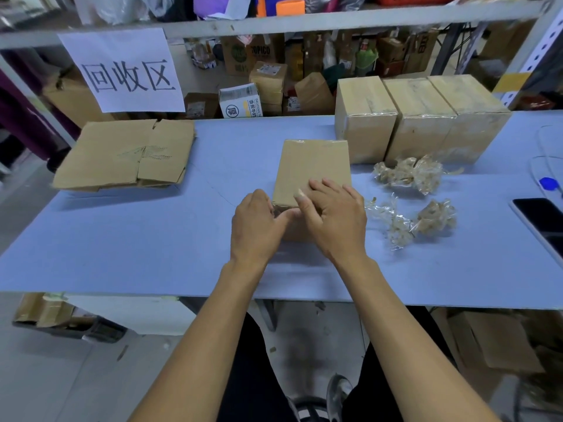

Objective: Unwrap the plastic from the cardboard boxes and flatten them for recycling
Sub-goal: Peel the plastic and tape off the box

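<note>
I am working at the near edge of a plastic-wrapped cardboard box point(312, 172) mid-table. My left hand point(256, 226) is pinching its corner; my right hand point(333, 214) is resting flat on top. The film looks thin, clingy and slippery; the box light, stiff.

Tan cardboard boxes point(420, 117) and flattened brown cardboard point(122, 153) lie on a pale blue table point(122, 233), beside crumpled clear plastic wrap point(408, 175) and a white sign point(125, 71) with black characters.
</note>
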